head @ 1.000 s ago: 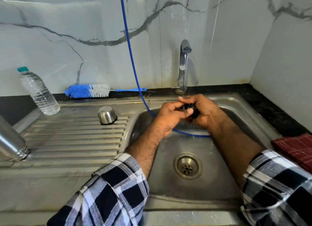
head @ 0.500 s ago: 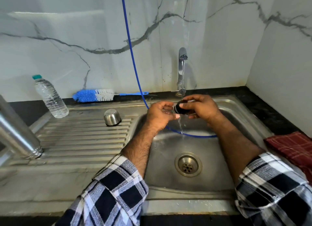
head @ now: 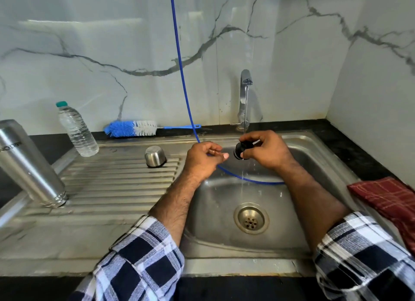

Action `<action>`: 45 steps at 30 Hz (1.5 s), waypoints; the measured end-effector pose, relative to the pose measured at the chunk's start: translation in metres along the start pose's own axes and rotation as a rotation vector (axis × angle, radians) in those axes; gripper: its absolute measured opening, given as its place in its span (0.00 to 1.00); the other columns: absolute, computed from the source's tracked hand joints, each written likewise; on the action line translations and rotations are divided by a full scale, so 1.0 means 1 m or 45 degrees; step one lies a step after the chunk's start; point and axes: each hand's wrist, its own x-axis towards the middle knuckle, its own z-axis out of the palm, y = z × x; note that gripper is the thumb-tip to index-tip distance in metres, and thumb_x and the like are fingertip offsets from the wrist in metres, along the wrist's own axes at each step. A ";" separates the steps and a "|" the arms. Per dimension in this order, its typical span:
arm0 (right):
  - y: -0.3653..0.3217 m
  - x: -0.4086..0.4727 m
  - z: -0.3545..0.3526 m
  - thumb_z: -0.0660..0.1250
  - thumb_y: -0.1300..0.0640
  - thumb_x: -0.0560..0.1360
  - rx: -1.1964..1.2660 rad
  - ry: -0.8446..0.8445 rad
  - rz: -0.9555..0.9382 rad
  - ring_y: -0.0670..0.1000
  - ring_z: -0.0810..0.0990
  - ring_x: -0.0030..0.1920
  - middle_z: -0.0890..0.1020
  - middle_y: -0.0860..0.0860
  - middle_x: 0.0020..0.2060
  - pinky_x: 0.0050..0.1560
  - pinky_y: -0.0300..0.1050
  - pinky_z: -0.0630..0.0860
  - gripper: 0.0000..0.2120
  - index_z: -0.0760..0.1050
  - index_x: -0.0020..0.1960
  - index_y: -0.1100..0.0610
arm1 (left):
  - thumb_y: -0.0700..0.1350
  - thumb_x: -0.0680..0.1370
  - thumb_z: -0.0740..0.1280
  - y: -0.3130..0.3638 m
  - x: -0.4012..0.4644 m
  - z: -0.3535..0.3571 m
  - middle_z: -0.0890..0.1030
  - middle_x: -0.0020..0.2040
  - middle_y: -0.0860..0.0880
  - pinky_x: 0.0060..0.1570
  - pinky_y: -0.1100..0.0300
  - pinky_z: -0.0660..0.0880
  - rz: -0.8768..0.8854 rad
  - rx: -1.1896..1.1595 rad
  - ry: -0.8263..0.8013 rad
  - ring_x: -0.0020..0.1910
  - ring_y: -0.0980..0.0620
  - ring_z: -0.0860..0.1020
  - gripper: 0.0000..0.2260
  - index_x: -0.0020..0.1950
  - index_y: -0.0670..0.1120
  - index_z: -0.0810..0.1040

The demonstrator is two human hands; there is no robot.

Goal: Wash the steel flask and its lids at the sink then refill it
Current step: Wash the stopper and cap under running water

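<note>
Right hand (head: 267, 151) pinches the black inner lid (head: 242, 151) under the tap (head: 244, 98), w/ water running over it into the sink (head: 314, 165); lid's short axis lies roughly level, one face turned toward the left hand (head: 205, 160); left hand sits just left of the lid, apart from it, fingers loosely curled, holding nothing. Left of the tap on the drainboard: steel cup lid (head: 155, 156), mouth down; further left, the steel flask (head: 29, 163) stands base down, long axis leaning up-left. Bottle brush (head: 134, 128) lies along the wall left of the tap, bristles pointing away from it; water bottle (head: 76, 129) beyond.
</note>
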 end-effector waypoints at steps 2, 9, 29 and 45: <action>0.000 0.001 -0.001 0.81 0.60 0.70 -0.007 0.002 0.010 0.43 0.84 0.51 0.87 0.43 0.51 0.46 0.33 0.75 0.21 0.86 0.61 0.46 | 0.44 0.74 0.82 0.002 0.003 0.000 0.86 0.43 0.49 0.39 0.52 0.86 -0.002 -0.023 0.005 0.41 0.53 0.84 0.09 0.52 0.47 0.87; -0.002 0.002 0.004 0.81 0.59 0.70 -0.050 0.000 0.000 0.45 0.84 0.53 0.87 0.45 0.53 0.53 0.39 0.77 0.22 0.85 0.62 0.46 | 0.43 0.75 0.81 0.003 0.006 0.004 0.86 0.45 0.48 0.41 0.52 0.87 -0.005 -0.102 -0.028 0.45 0.51 0.85 0.09 0.53 0.47 0.86; -0.009 0.004 0.008 0.81 0.56 0.70 0.038 0.222 -0.085 0.44 0.83 0.48 0.86 0.45 0.48 0.47 0.35 0.77 0.17 0.86 0.58 0.47 | 0.46 0.74 0.81 -0.004 0.008 -0.002 0.87 0.43 0.53 0.52 0.46 0.86 -0.002 -0.067 0.068 0.47 0.52 0.87 0.07 0.50 0.51 0.87; -0.018 -0.005 0.022 0.81 0.57 0.72 -0.172 0.038 -0.094 0.51 0.83 0.49 0.86 0.51 0.53 0.50 0.42 0.75 0.19 0.84 0.62 0.50 | 0.45 0.76 0.78 0.000 -0.009 -0.010 0.86 0.41 0.54 0.49 0.47 0.87 0.056 0.006 0.089 0.44 0.51 0.87 0.04 0.50 0.50 0.87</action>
